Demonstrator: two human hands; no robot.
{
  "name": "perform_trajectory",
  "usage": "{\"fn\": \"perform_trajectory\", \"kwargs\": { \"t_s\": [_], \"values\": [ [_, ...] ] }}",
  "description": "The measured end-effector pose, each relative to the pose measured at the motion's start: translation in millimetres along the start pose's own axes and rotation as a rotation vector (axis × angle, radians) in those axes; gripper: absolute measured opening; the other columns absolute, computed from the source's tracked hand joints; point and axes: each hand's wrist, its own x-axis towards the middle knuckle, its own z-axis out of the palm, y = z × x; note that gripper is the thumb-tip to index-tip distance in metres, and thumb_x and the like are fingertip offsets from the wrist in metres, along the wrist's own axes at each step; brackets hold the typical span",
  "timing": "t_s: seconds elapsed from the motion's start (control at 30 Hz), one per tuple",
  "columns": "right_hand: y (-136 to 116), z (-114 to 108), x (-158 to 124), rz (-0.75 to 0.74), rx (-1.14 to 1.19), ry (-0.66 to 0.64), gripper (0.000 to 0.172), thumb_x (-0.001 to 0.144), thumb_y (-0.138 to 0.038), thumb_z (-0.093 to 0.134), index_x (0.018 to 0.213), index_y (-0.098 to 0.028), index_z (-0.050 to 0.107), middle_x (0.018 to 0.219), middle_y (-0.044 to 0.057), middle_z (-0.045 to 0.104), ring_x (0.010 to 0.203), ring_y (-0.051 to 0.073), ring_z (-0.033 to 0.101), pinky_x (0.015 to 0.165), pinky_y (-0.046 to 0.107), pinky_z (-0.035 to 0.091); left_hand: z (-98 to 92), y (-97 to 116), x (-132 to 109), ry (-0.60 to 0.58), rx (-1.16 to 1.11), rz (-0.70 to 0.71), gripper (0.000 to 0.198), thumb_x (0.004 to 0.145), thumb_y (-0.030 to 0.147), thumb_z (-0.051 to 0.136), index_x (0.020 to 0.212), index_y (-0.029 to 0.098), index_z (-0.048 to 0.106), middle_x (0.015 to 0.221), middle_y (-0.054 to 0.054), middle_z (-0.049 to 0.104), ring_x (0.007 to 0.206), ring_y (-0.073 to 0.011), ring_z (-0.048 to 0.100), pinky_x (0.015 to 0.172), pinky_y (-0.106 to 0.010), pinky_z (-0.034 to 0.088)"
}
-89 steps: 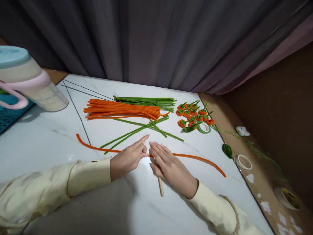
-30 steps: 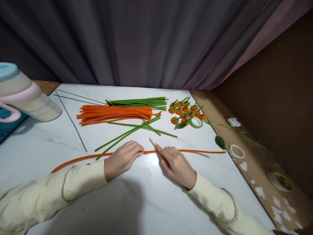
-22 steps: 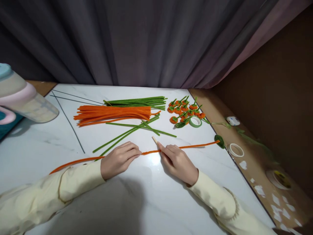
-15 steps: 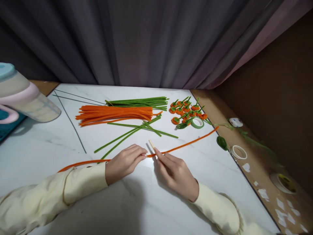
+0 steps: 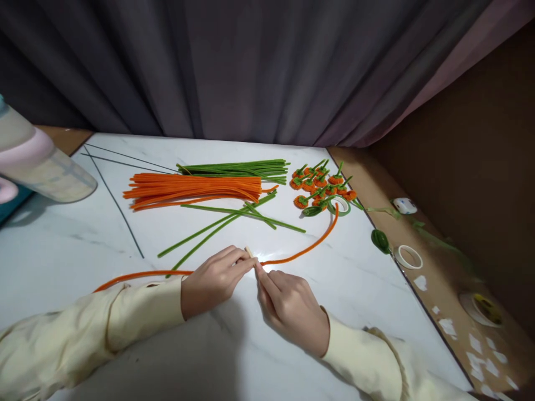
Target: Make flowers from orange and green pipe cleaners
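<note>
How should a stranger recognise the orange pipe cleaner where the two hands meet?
On the white table, find the bundle of orange pipe cleaners. On its near side, the left hand and right hand meet at one orange pipe cleaner. Unlike the bundled ones, it curves out alone on both sides.

Only the tip of a pale stick (image 5: 249, 252) shows; the left grip (image 5: 215, 278) and right grip (image 5: 292, 305) hide the rest. An orange fuzzy stem (image 5: 288, 259) vanishes inside the left grip, its far end lost at the sleeve (image 5: 146, 306). Left of both, the edge crops a tumbler (image 5: 58, 172); far right, a roll (image 5: 468, 308) blurs.
</note>
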Motion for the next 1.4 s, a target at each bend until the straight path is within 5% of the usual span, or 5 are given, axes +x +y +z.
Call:
{"fn": "perform_trajectory", "kwargs": {
  "t_s": [0.27,0.67,0.83,1.2,1.4],
  "values": [
    [-3,-2,2,-0.041,-0.133,-0.044,0.048,0.091,-0.008,0.033,0.137,0.002,0.023,0.069,0.006,0.056,0.055,0.018,0.049,0.042,0.029,0.033,0.8,5,-1,0.000,0.048,-0.030,0.030,0.090,0.005,0.032,0.101,0.012,0.058,0.079,-0.007,0.055,0.076,-0.0153,0.051,0.073,-0.029,0.051],
    [14,-15,7,0.170,0.283,-0.126,0.046,0.093,-0.040,0.043,0.129,-0.012,0.038,0.104,0.014,0.058,0.088,0.023,0.057,0.072,0.035,0.051,-3.0,11,5,-0.041,0.094,-0.031,0.022,0.084,0.008,0.042,0.099,0.010,0.058,0.077,-0.007,0.049,0.073,-0.0178,0.044,0.066,-0.031,0.045],
    [25,-14,18,-0.021,0.082,-0.112,0.073,0.088,-0.056,0.040,0.141,-0.010,0.021,0.144,0.015,0.029,0.133,0.027,0.023,0.102,0.044,0.035,-3.2,11,5,-0.064,0.119,-0.031,0.017,0.083,0.007,0.043,0.087,0.010,0.059,0.075,-0.007,0.049,0.072,-0.0186,0.044,0.064,-0.032,0.043],
    [28,-6,20,-0.143,-0.016,-0.255,0.046,0.096,-0.023,0.027,0.141,-0.012,0.026,0.148,0.002,0.023,0.138,0.014,0.015,0.112,0.041,0.021,1.0,11,-6,0.076,0.512,-0.010,0.015,0.093,0.021,0.042,0.089,0.015,0.055,0.074,-0.002,0.059,0.067,-0.0139,0.055,0.053,-0.025,0.037],
    [27,-7,19,-0.114,-0.009,-0.217,0.044,0.095,-0.022,0.031,0.138,-0.013,0.034,0.145,0.004,0.029,0.135,0.015,0.024,0.111,0.039,0.026,-4.9,9,-3,-0.073,0.565,0.010,0.022,0.095,0.020,0.036,0.076,0.018,0.047,0.059,0.001,0.052,0.055,-0.0154,0.052,0.046,-0.027,0.029]
  ]
}}
